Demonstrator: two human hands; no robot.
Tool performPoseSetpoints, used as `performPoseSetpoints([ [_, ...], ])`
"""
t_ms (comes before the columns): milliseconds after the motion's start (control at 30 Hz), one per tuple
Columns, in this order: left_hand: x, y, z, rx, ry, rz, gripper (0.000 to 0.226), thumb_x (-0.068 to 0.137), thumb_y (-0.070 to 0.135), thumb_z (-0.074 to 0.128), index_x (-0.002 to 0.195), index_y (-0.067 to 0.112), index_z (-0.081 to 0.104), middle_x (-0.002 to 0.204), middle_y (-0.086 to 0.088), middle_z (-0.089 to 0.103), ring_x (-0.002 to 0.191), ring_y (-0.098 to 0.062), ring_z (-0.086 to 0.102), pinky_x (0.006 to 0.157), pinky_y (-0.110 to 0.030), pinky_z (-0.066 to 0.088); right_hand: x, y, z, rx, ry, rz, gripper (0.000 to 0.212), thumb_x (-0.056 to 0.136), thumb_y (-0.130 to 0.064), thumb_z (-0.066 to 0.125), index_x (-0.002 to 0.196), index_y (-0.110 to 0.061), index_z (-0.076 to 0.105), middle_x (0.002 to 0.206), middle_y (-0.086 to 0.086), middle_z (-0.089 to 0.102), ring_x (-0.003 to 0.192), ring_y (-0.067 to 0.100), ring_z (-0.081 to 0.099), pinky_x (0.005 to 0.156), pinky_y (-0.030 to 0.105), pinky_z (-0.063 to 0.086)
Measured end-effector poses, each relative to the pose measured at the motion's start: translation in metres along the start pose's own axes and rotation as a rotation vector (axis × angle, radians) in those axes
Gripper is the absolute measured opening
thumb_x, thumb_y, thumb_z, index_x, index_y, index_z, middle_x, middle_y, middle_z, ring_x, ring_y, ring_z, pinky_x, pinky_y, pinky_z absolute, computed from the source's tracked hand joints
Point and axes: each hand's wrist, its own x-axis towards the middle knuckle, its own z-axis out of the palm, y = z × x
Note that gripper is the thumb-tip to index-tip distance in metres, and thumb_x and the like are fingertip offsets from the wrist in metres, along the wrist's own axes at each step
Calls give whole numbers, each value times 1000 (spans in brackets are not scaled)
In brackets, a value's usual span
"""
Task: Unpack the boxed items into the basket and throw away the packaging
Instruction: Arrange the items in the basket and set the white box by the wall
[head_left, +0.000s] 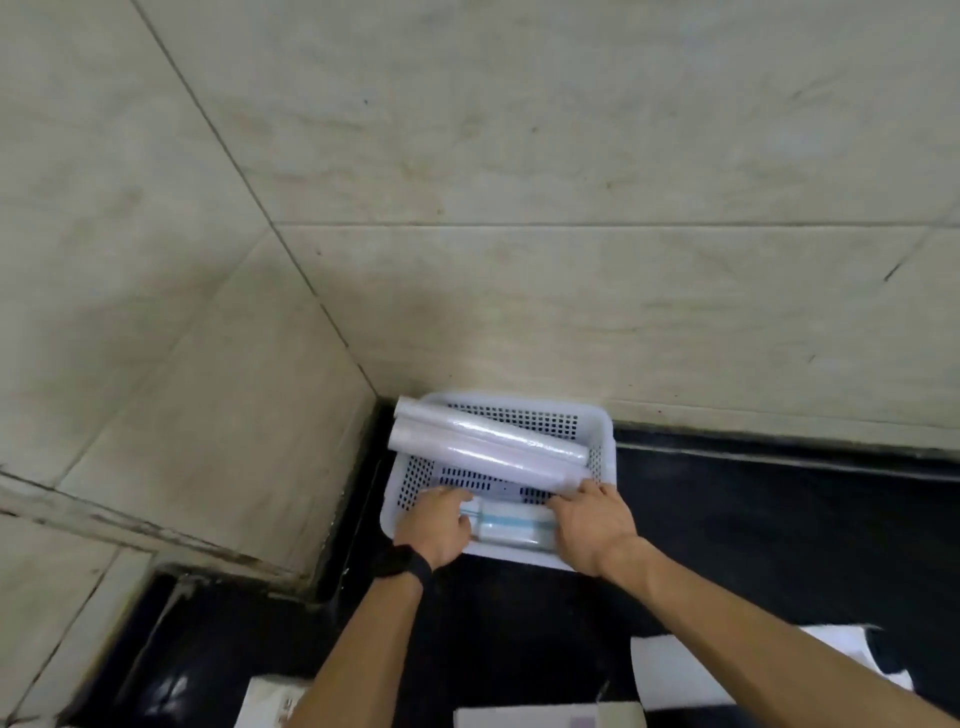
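Both hands, the left hand (439, 525) and right hand (589, 525), had fingers curled around the ends of a small wrapped roll (511, 526) at the 6 o'clock edge of the white basket (605, 431). Two long rolls (483, 444) lay slanted across it, their 10 o'clock ends overhanging the rim. A nudge while seating the small roll could have tipped them onto the black surface (753, 519).

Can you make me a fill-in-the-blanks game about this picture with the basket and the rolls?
1. The white basket sits on a ____ countertop.
2. ____ long rolls lie across the basket.
3. The left hand has a black band on its ____.
4. Both hands hold a small pack ____ the basket.

Missing words: black; two; wrist; inside
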Motion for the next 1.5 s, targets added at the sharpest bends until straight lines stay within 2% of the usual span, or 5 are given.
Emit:
performPoseSetpoints([
  [267,54,-20,11,342,-230,73,72,86,17,59,152,30,32,158,-3,33,145,-26,26,120,-44,22,19,-11,9,-166,-138,137,36,92,-34,45,124,-22,55,128,5,60,125,31,40,108,52,19],
  [567,47,-14,-1,383,-177,38,31,88,13,55,117,19,65,125,-8,56,110,-28,56,87,-37,51,24,-8,6,-168,-150,85,39,89,-47,45,119,-28,60,126,5,54,118,28,44,101,45,25],
  [833,-5,-42,-69,242,-36,120,13,92,13,53,103,18,50,95,-3,58,84,-25,59,64,-36,47,4,8,5,22,20,26,33,85,-29,46,118,-29,44,100,-5,71,93,21,66,92,37,34],
  [1233,-57,-84,-106,-236,91,1,26,92,11,47,111,23,59,95,3,64,72,-4,54,57,-19,36,79,-64,22,295,-256,-42,35,100,-21,42,134,-14,42,144,11,50,129,30,50,108,37,38],
  [1500,-28,-53,-85,-169,-41,67,26,86,11,49,108,22,59,102,-3,59,89,-21,57,71,-30,46,42,-54,14,587,-148,-13,66,98,-41,50,157,-27,24,162,5,26,146,27,31,117,35,27],
])
